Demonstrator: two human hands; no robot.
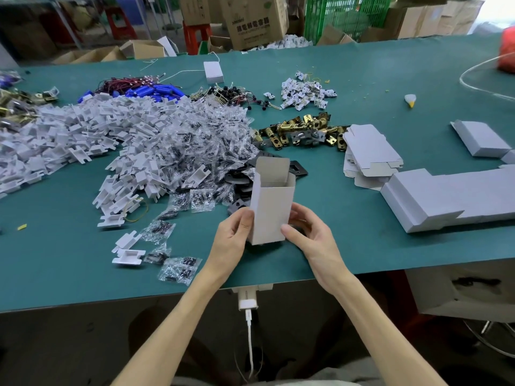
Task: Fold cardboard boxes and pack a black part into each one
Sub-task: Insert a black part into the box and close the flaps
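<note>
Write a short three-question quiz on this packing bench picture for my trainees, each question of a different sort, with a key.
1. True or false: the top flap of the white box is closed.
2. Which holds the box? A) left hand only B) right hand only C) both hands
3. Fill in: the flat unfolded box blanks lie to the ___ of the held box.

Key: 1 false; 2 C; 3 right
</note>
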